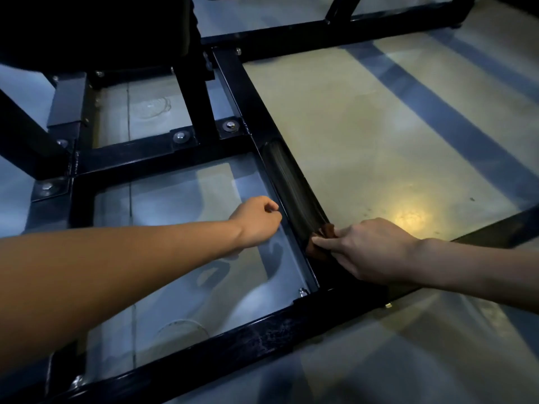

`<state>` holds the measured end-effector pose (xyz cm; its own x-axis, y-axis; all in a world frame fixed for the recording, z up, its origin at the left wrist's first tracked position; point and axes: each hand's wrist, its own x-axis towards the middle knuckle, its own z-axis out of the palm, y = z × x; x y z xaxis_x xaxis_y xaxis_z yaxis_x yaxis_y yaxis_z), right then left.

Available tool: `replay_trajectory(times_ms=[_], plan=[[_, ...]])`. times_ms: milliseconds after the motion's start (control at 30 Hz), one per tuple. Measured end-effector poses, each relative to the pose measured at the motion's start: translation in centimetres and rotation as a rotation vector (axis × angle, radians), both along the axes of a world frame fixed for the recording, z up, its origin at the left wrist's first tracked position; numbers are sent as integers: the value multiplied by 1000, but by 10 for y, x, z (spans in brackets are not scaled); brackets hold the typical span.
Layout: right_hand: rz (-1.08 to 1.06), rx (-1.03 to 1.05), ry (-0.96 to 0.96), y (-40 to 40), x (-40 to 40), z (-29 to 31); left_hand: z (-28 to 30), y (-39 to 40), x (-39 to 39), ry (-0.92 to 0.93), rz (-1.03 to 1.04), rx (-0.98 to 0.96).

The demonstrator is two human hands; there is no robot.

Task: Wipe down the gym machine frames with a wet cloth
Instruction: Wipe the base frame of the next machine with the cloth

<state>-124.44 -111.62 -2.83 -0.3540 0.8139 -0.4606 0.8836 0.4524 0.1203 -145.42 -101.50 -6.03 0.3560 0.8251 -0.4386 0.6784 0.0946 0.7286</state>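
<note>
Evidently the wiping step was under way: the right hand (370,252) held a reddish-brown cloth (322,243) pinched under its fingers (326,245) and pressed onto the black frame bar (291,188), with a dull, streaked stretch of bar running away just ahead of the fingertips. The left hand (256,221) hovered just left of that bar, loosely curled and holding nothing. Judging by this, the next move called for steady downward pressure while sliding the cloth along the bar toward the near crossbar (233,342).
</note>
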Motion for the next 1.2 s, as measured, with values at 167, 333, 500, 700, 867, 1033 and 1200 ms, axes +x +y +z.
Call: replay_trajectory(times_ms=[167,333,500,700,867,1033,1200], plan=[[-248,-113,205,17,3,17,4,-5,-11,77,-174,45],[-1060,-541,979,51,27,9,19,-4,-2,-114,-40,-89],[-1290,-997,1278,56,20,27,37,1,3,-397,102,-454],[-1457,-1029,1497,51,23,30,41,2,-2,-432,238,-475],[-1600,-806,1771,52,33,26,39,0,-3,-447,297,-511],[-1602,-540,2082,61,28,20,42,-6,7,-480,311,-573],[-1539,-309,1742,69,8,11,45,-14,19,-485,176,-567]])
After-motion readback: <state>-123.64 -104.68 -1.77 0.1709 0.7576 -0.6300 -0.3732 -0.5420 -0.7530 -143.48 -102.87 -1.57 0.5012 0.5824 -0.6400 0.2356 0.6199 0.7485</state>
